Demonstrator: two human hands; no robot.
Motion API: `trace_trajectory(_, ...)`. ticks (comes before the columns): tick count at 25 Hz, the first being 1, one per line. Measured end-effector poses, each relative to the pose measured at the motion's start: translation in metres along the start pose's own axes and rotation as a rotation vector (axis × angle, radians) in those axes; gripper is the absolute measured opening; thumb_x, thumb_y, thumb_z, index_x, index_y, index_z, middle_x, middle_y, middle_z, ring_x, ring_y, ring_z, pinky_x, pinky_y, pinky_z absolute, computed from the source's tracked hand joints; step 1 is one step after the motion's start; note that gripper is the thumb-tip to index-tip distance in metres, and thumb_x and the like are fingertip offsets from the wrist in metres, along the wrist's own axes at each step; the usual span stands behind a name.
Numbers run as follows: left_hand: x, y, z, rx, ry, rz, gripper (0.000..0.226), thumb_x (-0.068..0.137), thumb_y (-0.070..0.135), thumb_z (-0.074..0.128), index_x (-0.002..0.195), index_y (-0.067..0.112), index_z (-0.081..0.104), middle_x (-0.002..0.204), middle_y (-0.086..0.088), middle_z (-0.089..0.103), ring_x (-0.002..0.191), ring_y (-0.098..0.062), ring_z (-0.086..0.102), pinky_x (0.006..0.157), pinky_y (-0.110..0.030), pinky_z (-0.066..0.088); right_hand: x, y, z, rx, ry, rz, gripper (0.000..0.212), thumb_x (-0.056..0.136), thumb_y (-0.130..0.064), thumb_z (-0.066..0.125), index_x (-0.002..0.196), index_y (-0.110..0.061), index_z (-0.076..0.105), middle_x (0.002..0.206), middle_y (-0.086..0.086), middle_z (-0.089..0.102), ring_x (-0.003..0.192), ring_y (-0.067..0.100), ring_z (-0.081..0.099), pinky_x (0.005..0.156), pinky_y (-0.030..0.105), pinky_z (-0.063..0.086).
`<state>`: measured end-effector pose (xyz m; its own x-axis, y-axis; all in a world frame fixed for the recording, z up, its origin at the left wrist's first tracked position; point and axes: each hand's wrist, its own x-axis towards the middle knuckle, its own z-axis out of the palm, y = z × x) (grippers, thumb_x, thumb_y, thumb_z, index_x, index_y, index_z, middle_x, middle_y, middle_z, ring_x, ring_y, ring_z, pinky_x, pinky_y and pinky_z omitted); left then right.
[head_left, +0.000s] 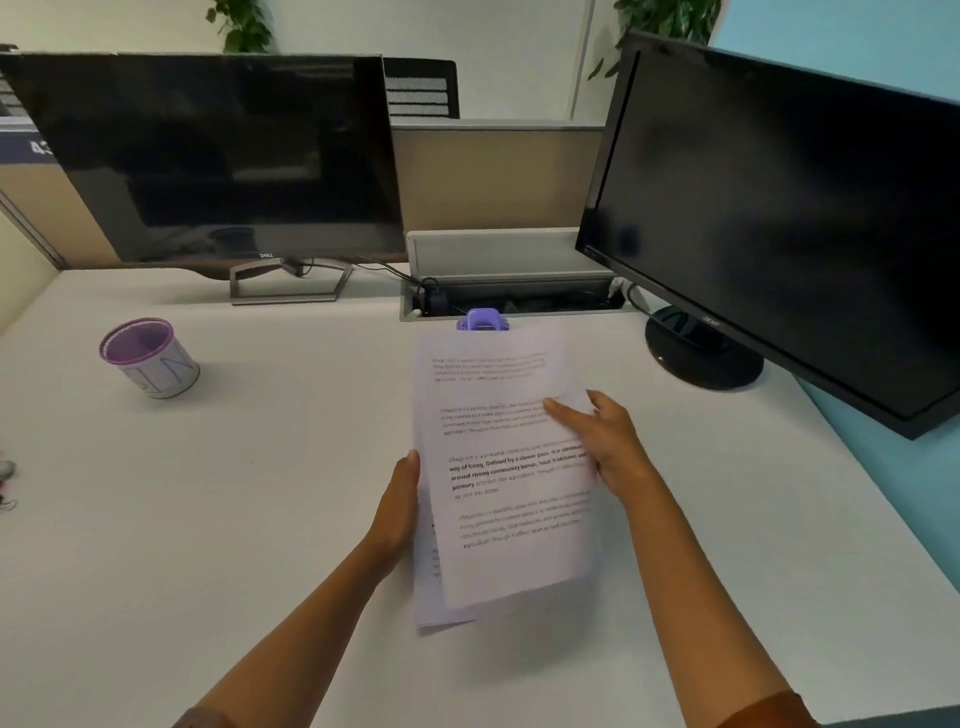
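Observation:
A small stack of printed paper sheets (498, 483) is held above the white desk (234, 493) in the middle of the view. The top sheet is skewed against the ones below it. My left hand (397, 506) holds the stack's left edge, thumb on top and fingers hidden beneath. My right hand (602, 441) grips the right edge, its fingers spread over the printed page. A purple stapler-like object (483, 319) peeks out just past the top edge of the sheets; most of it is hidden.
A dark Dell monitor (218, 156) stands at the back left, a dark Acer monitor (779, 223) at the right on a round base (701, 353). An open cable tray (509, 291) sits between them. A purple-rimmed pen cup (148, 358) stands at the left.

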<state>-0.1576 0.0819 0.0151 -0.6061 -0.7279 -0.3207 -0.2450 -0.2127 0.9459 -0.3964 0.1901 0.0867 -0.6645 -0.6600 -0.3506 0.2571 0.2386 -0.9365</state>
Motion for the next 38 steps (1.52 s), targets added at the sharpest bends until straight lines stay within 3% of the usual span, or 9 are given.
trace_trajectory(5, 0.005, -0.004, -0.001, -0.135, -0.02, -0.055, 0.062, 0.102, 0.061, 0.018, 0.113, 0.031, 0.071, 0.108, -0.001, 0.077, 0.098, -0.021, 0.074, 0.081, -0.032, 0.059, 0.004, 0.07, 0.017, -0.425, 0.167, 0.035, 0.044, 0.088, -0.027, 0.075, 0.125, -0.008, 0.059, 0.122, 0.008, 0.068, 0.101, 0.02, 0.066, 0.082, 0.028, 0.052)
trace_trajectory(10, 0.019, -0.003, 0.007, 0.084, 0.122, -0.146, 0.043, 0.088, 0.061, 0.06, 0.097, 0.022, 0.074, 0.093, 0.001, 0.079, 0.073, -0.016, 0.077, 0.062, -0.027, 0.06, -0.003, 0.092, 0.023, -0.562, 0.177, -0.142, 0.052, 0.087, -0.021, 0.077, 0.132, -0.011, 0.052, 0.125, 0.009, 0.066, 0.11, 0.025, 0.065, 0.089, 0.035, 0.055)
trace_trajectory(15, 0.033, 0.0, 0.014, 0.084, 0.158, -0.201, 0.032, 0.09, 0.039, 0.07, 0.111, 0.015, 0.069, 0.1, -0.006, 0.076, 0.083, -0.027, 0.075, 0.074, -0.039, 0.063, -0.001, 0.099, 0.014, -0.865, 0.147, -0.259, 0.069, 0.088, -0.036, 0.074, 0.148, -0.018, 0.046, 0.13, 0.009, 0.051, 0.121, 0.024, 0.047, 0.1, 0.034, 0.046)
trace_trajectory(19, 0.03, 0.007, 0.008, 0.03, 0.14, -0.121, 0.024, 0.092, 0.028, 0.069, 0.111, 0.012, 0.069, 0.1, -0.006, 0.077, 0.08, -0.023, 0.076, 0.067, -0.034, 0.062, 0.009, 0.096, 0.002, -0.648, 0.155, -0.163, 0.093, 0.075, -0.046, 0.084, 0.149, -0.012, 0.038, 0.133, 0.006, 0.047, 0.124, 0.023, 0.045, 0.105, 0.039, 0.044)
trace_trajectory(22, 0.019, 0.021, -0.004, -0.075, 0.05, 0.028, 0.025, 0.089, 0.036, 0.071, 0.107, 0.019, 0.071, 0.102, -0.004, 0.078, 0.083, -0.022, 0.077, 0.064, -0.03, 0.062, 0.012, 0.08, -0.001, -0.288, 0.096, -0.047, 0.098, 0.069, -0.042, 0.088, 0.147, -0.019, 0.033, 0.128, 0.003, 0.054, 0.116, 0.02, 0.055, 0.095, 0.033, 0.05)
trace_trajectory(25, 0.009, 0.042, -0.015, -0.124, 0.021, 0.152, 0.027, 0.086, 0.04, 0.073, 0.107, 0.022, 0.074, 0.103, -0.003, 0.078, 0.089, -0.025, 0.076, 0.067, -0.031, 0.062, 0.01, 0.059, 0.006, -0.051, -0.106, -0.091, 0.07, 0.072, -0.038, 0.087, 0.132, -0.019, 0.057, 0.122, 0.004, 0.07, 0.103, 0.019, 0.071, 0.081, 0.029, 0.057)
trace_trajectory(28, 0.004, 0.063, -0.029, -0.218, 0.044, 0.21, 0.032, 0.082, 0.039, 0.076, 0.108, 0.021, 0.075, 0.108, -0.01, 0.076, 0.092, -0.031, 0.075, 0.071, -0.039, 0.062, 0.002, 0.041, 0.023, 0.02, -0.174, -0.15, 0.049, 0.068, -0.043, 0.088, 0.109, -0.019, 0.075, 0.107, 0.004, 0.078, 0.095, 0.024, 0.076, 0.074, 0.032, 0.062)
trace_trajectory(33, -0.008, 0.081, -0.05, -0.183, 0.052, 0.238, 0.035, 0.08, 0.037, 0.078, 0.111, 0.022, 0.074, 0.109, -0.009, 0.076, 0.096, -0.032, 0.074, 0.074, -0.042, 0.062, -0.01, 0.021, 0.056, -0.031, -0.204, -0.211, 0.034, 0.074, -0.036, 0.087, 0.1, -0.017, 0.076, 0.096, 0.002, 0.079, 0.087, 0.024, 0.077, 0.074, 0.04, 0.063)
trace_trajectory(38, -0.022, 0.102, -0.052, -0.189, 0.243, 0.467, 0.012, 0.085, 0.029, 0.073, 0.094, 0.036, 0.077, 0.095, 0.0, 0.078, 0.081, -0.026, 0.076, 0.061, -0.031, 0.061, -0.027, -0.005, 0.083, 0.039, -0.228, -0.388, 0.014, 0.083, -0.028, 0.08, 0.096, -0.034, 0.077, 0.096, -0.007, 0.079, 0.085, 0.015, 0.076, 0.065, 0.023, 0.059)
